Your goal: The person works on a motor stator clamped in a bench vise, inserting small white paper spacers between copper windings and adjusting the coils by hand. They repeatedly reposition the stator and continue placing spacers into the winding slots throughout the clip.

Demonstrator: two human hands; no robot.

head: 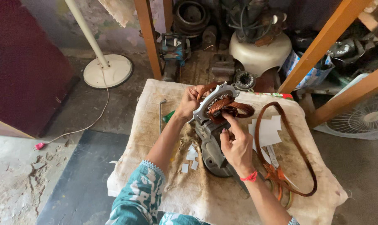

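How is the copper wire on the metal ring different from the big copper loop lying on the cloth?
The copper coil is bunched up on the stator ring, with the left hand and right hand on it. The large copper loop lies loose, spread out and untouched on the cloth. Both are reddish-brown wire.

One stator, two copper coils, two hands.

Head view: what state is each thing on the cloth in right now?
Motor stator: tilted, propped on grey housing.
Copper coil: partly seated in stator.
Left hand: grip on stator rim.
Right hand: fingertip pressing coil.
Loose coil loop: lying flat.
Paper slips: scattered.
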